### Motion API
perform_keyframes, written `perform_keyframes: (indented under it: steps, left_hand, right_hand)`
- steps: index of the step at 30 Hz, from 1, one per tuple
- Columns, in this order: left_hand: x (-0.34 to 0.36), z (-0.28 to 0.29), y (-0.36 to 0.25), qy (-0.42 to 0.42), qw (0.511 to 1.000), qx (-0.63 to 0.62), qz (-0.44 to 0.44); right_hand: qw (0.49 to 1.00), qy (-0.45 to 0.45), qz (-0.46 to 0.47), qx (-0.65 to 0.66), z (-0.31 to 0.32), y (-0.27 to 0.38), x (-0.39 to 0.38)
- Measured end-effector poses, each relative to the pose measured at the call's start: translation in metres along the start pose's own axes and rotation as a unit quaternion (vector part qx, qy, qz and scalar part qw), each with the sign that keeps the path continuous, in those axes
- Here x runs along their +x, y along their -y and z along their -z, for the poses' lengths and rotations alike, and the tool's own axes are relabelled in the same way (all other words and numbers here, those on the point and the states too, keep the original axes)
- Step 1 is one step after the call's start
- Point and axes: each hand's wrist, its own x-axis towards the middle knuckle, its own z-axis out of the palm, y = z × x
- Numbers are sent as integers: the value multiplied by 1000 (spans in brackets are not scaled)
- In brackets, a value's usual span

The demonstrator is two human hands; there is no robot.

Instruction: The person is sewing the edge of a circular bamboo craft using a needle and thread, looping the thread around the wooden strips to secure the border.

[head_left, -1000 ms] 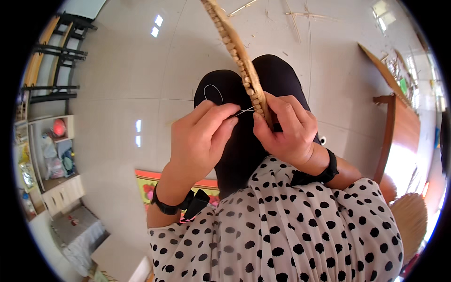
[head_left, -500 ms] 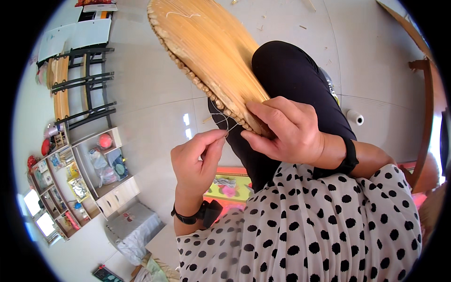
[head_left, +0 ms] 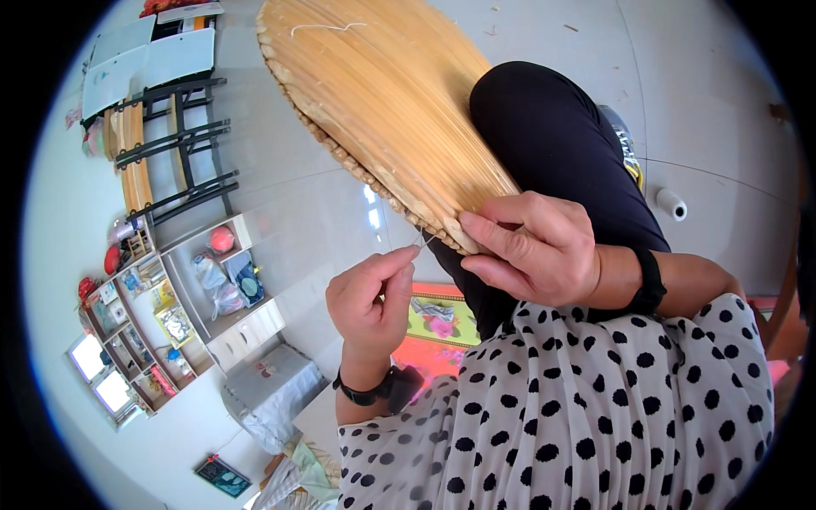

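A long tan fan-like piece of straw or split cane [head_left: 382,93], with a rounded end and a knobbly bound edge, rests over my dark-clad leg [head_left: 561,136]. My right hand [head_left: 535,251] is closed on its near end, thumb and fingers at the rim. Just below that rim my left hand [head_left: 370,302] pinches a thin thread [head_left: 423,240], which runs up to the bound edge; whether a needle is there is too small to tell.
A white roll [head_left: 671,204] lies on the tiled floor right of my leg. On the left are folded black-framed furniture [head_left: 174,144], shelves with bags [head_left: 178,276] and a cloth-covered piece [head_left: 268,382]. A colourful mat [head_left: 438,319] lies beneath me.
The piece has turned from edge-on to show its broad face, its far end swung left. The thread loop has shrunk out of clear sight; my left hand sits lower than a second ago.
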Motion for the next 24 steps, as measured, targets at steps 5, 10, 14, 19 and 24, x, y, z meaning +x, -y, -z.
perform_keyframes:
  steps: [5,10,14,19,24]
  left_hand:
    - [5,-2,-1,-19,1000,17,-9]
    - [6,-2,-4,-22,998,44,-25]
    - [8,-2,-4,-22,998,50,-23]
    - [8,-13,-2,-32,999,6,-39]
    - [8,-22,-2,-64,996,39,-52]
  right_hand:
    - [1000,-4,7,-2,-1,2,1]
    - [1000,-13,28,-2,-5,3,2]
    - [999,-15,37,-7,-5,3,1]
    - [998,-28,46,-11,-3,4,8]
    - [998,-30,45,-10,-4,2,10]
